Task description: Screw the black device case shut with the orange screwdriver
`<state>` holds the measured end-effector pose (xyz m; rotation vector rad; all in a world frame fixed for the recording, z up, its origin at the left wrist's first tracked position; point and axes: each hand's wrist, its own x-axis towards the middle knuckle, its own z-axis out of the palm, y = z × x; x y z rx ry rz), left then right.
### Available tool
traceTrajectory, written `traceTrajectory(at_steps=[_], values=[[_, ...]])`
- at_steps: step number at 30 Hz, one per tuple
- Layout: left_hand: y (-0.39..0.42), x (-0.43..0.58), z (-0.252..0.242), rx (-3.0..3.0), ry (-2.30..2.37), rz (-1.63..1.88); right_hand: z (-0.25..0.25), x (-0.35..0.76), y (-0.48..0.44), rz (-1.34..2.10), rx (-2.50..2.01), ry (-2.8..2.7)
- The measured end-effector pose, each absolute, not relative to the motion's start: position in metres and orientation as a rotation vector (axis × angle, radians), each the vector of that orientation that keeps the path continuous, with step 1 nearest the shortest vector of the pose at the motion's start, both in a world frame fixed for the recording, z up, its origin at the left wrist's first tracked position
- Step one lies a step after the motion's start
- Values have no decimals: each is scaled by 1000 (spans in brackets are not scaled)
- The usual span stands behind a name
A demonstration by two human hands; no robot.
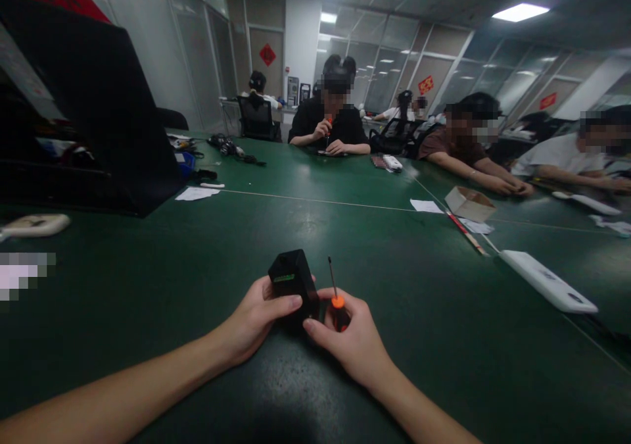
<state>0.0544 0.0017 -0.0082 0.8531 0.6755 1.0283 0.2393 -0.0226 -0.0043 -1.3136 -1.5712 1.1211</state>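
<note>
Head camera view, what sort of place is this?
Probably an office-style workroom: glass partitions stand behind, a person sits across the green table, and the right hand holds a screwdriver.

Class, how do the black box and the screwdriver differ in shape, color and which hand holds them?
The box is blocky; the screwdriver is slender. The box is black with a green marking; the screwdriver is partly orange. The left hand holds the box, the right hand the screwdriver. Both are hand-held.

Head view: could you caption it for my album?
A left hand holds a boxy black object with green markings; the right hand, an orange-and-black screwdriver, tip up, at a green table.
</note>
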Motion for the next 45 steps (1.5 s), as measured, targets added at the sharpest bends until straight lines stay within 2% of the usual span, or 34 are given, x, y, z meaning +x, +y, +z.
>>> traceTrajectory(at_steps=[33,40,45], values=[[-2,54,-5,932,673,1052,0,236,-26,1153,-1238,-1628],[1,57,-10,952,689,1035,4,240,-23,1003,-1231,-1578],[9,48,-8,1317,917,1286,4,256,-13,839,-1333,-1454]])
